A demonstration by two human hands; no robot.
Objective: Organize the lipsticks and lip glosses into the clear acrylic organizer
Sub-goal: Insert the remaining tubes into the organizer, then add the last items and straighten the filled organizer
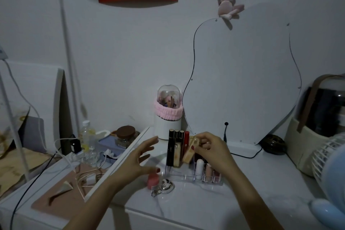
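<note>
Item one, the clear acrylic organizer [194, 178]: we found it standing on the white marble-look tabletop [205, 207], in front of the wavy-edged mirror [242, 84]. Its back row held tall tubes upright: a black tube with gold lettering [170, 152], a gold-bodied tube [177, 155] and a red lipstick [186, 141]. Its front cells held a white tube [199, 169] and a pink-toned tube [208, 172], both upright.

Item two, the gold lipstick [190, 150]: we recorded it tilted, its lower end down among the organizer's middle cells, its upper end leaning right. Whether it was seated in a cell we could not tell.

Item three, the right hand [211, 152]: fingers curled, thumb and fingertips pinching the upper part of the gold lipstick above the organizer.

Item four, the left hand [139, 158]: fingers spread and nearly straight, holding nothing, hovering just left of the organizer.

Item five, loose pieces: a small pink round pot [153, 180] lay near the organizer's front left corner, below the left thumb, with a keychain charm [165, 186] just beside it.

Item six, surroundings: a domed brush holder with a pink band [168, 112] stood behind the organizer against the wall. A white fan [328, 157] stood at the far right, well apart.
</note>
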